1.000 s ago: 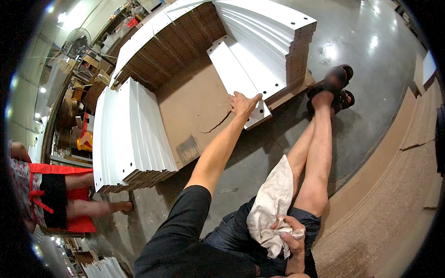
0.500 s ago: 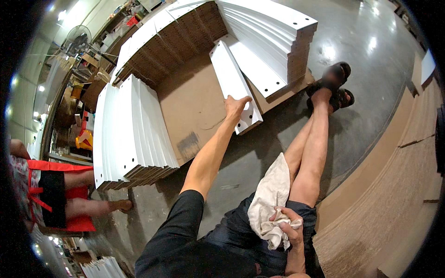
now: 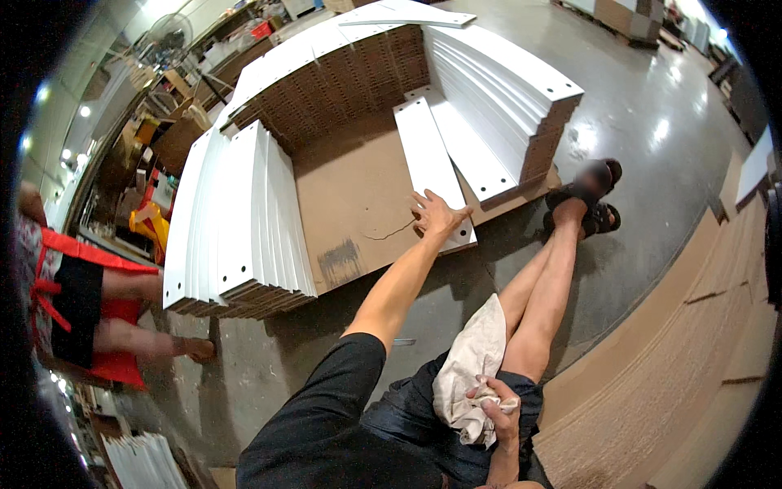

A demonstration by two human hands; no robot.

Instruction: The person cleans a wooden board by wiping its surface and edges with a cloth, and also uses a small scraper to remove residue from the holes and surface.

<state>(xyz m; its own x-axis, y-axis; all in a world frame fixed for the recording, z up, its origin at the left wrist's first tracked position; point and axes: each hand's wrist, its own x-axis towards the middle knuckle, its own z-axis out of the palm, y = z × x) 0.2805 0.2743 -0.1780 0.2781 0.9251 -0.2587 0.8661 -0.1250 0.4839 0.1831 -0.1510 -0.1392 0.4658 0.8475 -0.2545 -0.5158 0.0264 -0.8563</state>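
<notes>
My left hand (image 3: 438, 216) reaches forward over the near end of a narrow white board (image 3: 430, 155) with dark holes. Its fingers are spread and open; whether they touch the board is hard to tell. The board lies on a brown cardboard sheet (image 3: 350, 175), beside another white board (image 3: 472, 151) under the right-hand stack. Close to my lap, my right hand (image 3: 501, 416) is closed around a crumpled off-white cloth (image 3: 481, 359), which hangs over my thigh.
White board stacks stand at left (image 3: 244, 212), at the back (image 3: 326, 61) and at right (image 3: 521, 90). A person in a red apron (image 3: 90, 301) stands far left. Brown panels (image 3: 652, 391) lie at lower right. A fan (image 3: 167, 37) stands back left.
My left hand has loosened from its grip across the board's near end, and its fingers have spread. The view has shifted. My right hand still holds the cloth.
</notes>
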